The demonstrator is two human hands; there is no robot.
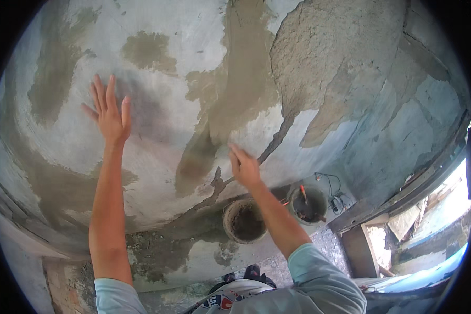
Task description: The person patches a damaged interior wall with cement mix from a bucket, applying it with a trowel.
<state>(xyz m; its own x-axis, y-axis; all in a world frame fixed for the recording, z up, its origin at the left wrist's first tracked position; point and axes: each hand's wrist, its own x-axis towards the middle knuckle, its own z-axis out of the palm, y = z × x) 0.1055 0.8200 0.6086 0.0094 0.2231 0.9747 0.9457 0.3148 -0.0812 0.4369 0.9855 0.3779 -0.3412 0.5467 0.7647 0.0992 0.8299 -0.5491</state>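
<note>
I have the left hand [110, 118] spread open by the wall [193, 31]; right hand [246, 167] half-curled (gripping? can't tell from here); plaster patch [246, 94], above the wall's lower edge, likely soft; best pressed mid-patch

I see a chalky white wall [162, 149] blotched with irregular olive-brown patches [246, 78], and a dark grey crack [273, 144] streaking it. My view also gives me a grey bucket [227, 222], an orange-red handle [303, 192], and pale blue-green sleeves [319, 275].
</note>
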